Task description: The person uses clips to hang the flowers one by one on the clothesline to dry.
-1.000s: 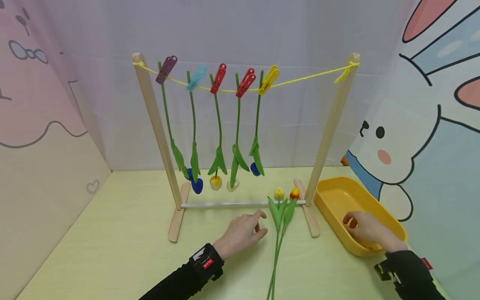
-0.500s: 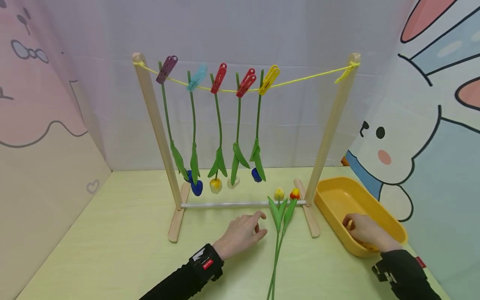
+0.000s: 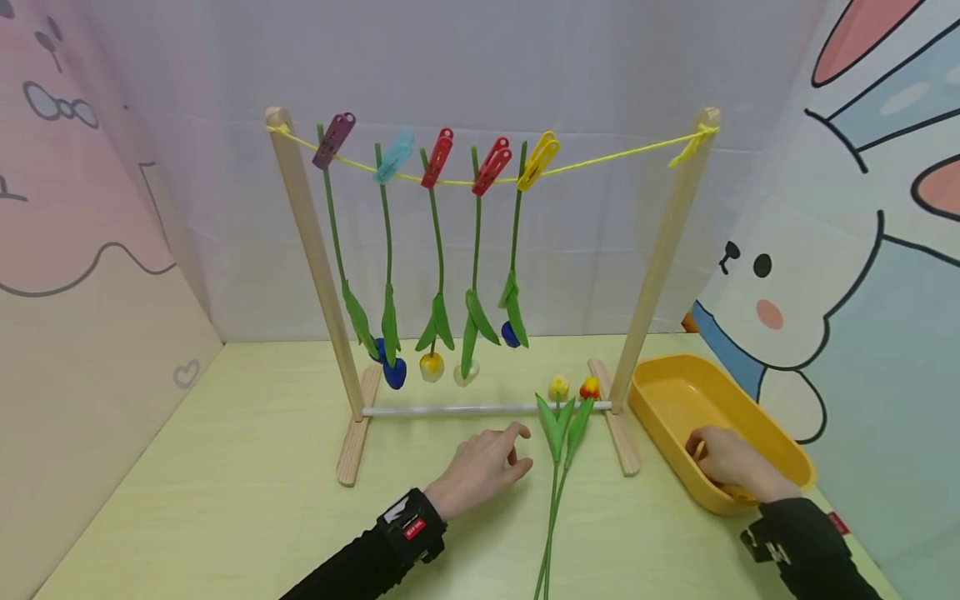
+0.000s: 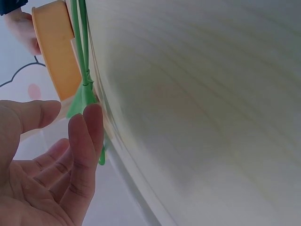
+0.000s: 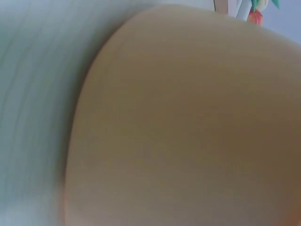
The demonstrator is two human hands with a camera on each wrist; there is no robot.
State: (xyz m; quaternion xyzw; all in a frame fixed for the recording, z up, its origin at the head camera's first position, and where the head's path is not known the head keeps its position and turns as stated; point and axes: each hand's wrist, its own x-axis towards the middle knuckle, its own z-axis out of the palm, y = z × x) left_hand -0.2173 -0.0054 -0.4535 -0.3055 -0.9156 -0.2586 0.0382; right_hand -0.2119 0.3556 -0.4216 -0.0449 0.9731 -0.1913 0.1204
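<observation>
My left hand hovers over the table left of two artificial tulips, thumb and fingers apart, holding nothing. One tulip is yellow, the other red-orange; they lie side by side with crossed green stems. In the left wrist view, those stems pass behind my fingertips. My right hand reaches down into the yellow basin at its near end, fingers bent. Its fingertips are hidden, so I cannot tell what they hold. The right wrist view is filled by the basin's outer wall.
A wooden frame carries a yellow string. From it hang several tulips head down, clipped by purple, light blue, red and yellow clothespins. A white bar joins the frame's feet.
My right hand has settled slightly in the basin, its forearm shifting a little left. The rightmost hanging tulip sways slightly. My left hand stays almost still.
</observation>
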